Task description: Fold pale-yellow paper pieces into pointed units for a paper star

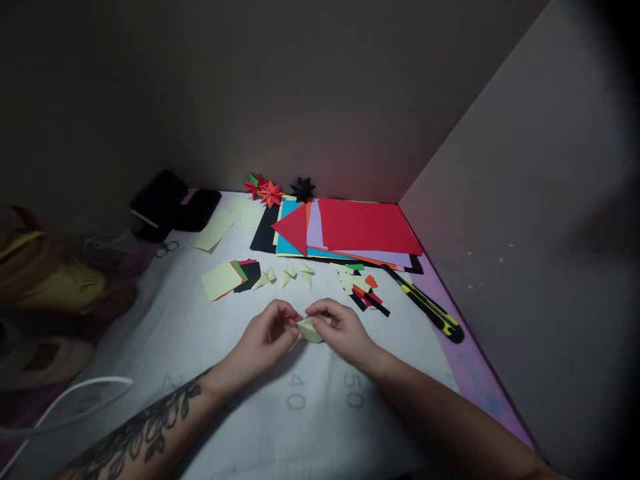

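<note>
A small pale yellow folded paper [311, 329] is held between my two hands above the white sheet. My left hand [267, 335] pinches its left edge between thumb and fingers. On the other side, my right hand [345, 331] grips it with the thumb across its front. Just beyond my hands lie several folded pale yellow pieces [289, 275] in a row. Left of them is a stack of small squares, with a pale yellow one [219, 281] on top. Paper scraps [349, 280] lie to the right.
A yellow and black cutter [434, 311] lies at the right. Behind are large colored sheets [370, 227], a black paper star [303, 189] and red stars [271, 193]. Scissors [167, 249] and a black case [197, 210] sit back left. A white cable [75, 387] curves at left.
</note>
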A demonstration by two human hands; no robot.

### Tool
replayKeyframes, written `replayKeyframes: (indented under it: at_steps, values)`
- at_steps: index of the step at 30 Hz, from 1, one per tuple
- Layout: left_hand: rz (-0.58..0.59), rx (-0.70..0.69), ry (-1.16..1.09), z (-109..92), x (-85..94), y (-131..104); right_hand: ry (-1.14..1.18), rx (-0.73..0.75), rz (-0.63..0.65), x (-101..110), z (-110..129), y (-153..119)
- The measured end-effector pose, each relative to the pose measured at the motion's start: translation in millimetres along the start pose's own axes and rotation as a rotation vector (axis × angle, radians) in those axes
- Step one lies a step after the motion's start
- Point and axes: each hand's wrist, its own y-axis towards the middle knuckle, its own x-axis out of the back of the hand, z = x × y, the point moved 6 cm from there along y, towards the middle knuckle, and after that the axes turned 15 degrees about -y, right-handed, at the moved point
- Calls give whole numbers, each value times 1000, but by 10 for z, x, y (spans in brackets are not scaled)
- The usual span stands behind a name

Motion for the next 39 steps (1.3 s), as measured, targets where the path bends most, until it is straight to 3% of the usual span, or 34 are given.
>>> replayKeyframes:
  at_steps: [6,11,14,18,26,31,39]
  values:
    - [-69,61,54,58,79,12,-25,-19,24,-64,11,7]
    - [-151,70,-26,18,214,17,81,170,-45,55,100,0]
    - [-226,69,-109,17,290,-2,46,201,-56,65,79,-21]
    - [-201,24,-122,8,292,-11,41,196,-65,9,35,-39]
    - [-206,-122,150,-140,226,-53,154,82,-129,38,-3,-13]
    - [-212,-222,175,-231,179,-65,298,-13,-158,26,-16,-40]
    - [-295,-149,62,-189,126,-61,376,-68,-199,-17,-5,-81]
